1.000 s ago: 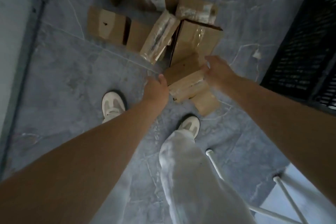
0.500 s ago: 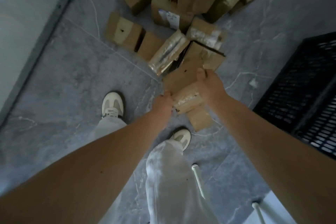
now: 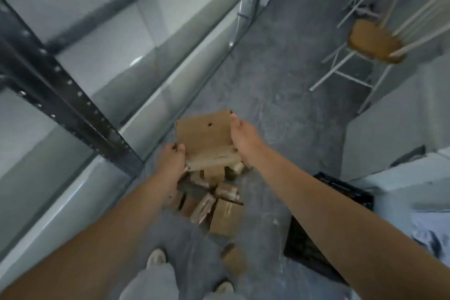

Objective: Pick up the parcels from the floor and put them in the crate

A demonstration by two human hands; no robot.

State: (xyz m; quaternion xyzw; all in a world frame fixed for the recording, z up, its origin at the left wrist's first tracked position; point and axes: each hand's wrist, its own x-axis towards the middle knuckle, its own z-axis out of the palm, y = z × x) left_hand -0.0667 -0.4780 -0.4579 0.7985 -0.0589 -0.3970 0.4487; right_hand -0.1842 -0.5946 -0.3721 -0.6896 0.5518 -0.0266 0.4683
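I hold a brown cardboard parcel point(image 3: 204, 136) with a taped lower edge up in the air in front of me. My left hand point(image 3: 171, 162) grips its lower left corner. My right hand point(image 3: 244, 140) grips its right side, thumb over the top corner. Below it on the grey floor lies a heap of several more cardboard parcels point(image 3: 226, 217). One small parcel point(image 3: 235, 260) lies apart, near my feet. The black plastic crate point(image 3: 316, 231) stands on the floor to the right, partly hidden behind my right forearm.
A metal shelving rack with a dark perforated upright point(image 3: 65, 95) runs along the left. A white-legged stool with a wooden seat point(image 3: 375, 41) stands at the far right. A light cabinet or wall point(image 3: 389, 124) rises on the right. My shoes point(image 3: 155, 257) show at the bottom.
Both hands closed on the parcel and lifted it off the heap. My head came up, so the view now takes in the rack, the stool and the room ahead.
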